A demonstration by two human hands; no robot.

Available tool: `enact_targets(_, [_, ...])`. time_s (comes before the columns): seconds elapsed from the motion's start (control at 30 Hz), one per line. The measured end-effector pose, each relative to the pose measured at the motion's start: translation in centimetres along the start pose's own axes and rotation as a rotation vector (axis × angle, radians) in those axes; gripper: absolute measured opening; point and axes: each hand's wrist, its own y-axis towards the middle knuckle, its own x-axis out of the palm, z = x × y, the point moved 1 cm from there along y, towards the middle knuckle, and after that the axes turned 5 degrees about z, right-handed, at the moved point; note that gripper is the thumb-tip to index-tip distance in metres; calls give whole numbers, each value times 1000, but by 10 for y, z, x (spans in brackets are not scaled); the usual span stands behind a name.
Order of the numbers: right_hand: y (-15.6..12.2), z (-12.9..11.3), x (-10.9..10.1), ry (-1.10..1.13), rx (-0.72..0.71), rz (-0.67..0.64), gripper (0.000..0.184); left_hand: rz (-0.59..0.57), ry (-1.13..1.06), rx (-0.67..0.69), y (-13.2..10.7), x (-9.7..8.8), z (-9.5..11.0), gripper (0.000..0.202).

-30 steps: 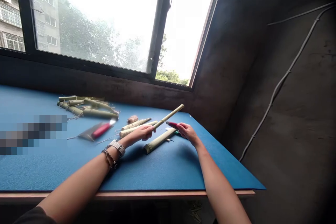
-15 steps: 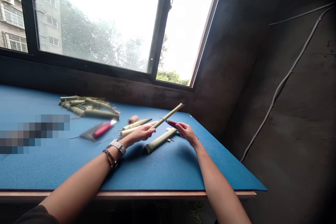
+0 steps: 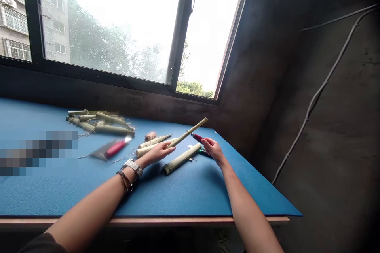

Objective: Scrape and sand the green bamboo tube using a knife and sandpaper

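Note:
My left hand (image 3: 162,152) is closed around the lower part of a thin green bamboo stalk (image 3: 191,131), which slants up and to the right above the table. A small red-handled carving knife (image 3: 197,137) sits in the closed fingers of my right hand (image 3: 213,151); its short tip is at or very near the stalk's side. On the table beneath lies a thicker piece of bamboo (image 3: 181,160) with a node at its near end. A tool with some green on it (image 3: 204,151) is partly hidden behind my right hand.
Pale bamboo pieces (image 3: 145,151) and a ball of twine (image 3: 150,136) lie behind my left hand. Further left are a red-handled tool (image 3: 117,148) and a pile of bamboo pieces (image 3: 114,128). The blue table top (image 3: 178,201) ends at a wooden front edge.
My right hand and the knife have shifted slightly right and down along the stalk's side. My left hand holds the stalk almost unmoved.

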Motion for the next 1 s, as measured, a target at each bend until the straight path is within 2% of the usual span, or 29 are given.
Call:
enact_targets(0.2, [7, 6, -18, 49, -11, 195, 60, 76, 212, 122, -1, 0, 4, 28])
enact_targets(0.27, [8, 9, -18, 47, -2, 215, 60, 101, 277, 143, -2, 0, 4, 26])
enact_targets(0.5, [6, 14, -6, -2, 25, 84, 59, 217, 460, 141, -3, -1, 2, 23])
enact_targets(0.73, [9, 14, -26, 3, 8, 189, 62, 171, 526, 189, -3, 2, 6, 24])
enact_targets(0.8, [7, 14, -21, -18, 6, 139, 62, 150, 533, 207, -5, 3, 8, 23])
enact_targets(0.93, [3, 12, -2, -81, -5, -46, 56, 119, 553, 227, -5, 6, 9, 28])
enact_targets(1.0, [3, 11, 0, -101, -28, -52, 54, 101, 560, 228, -4, 7, 8, 31])
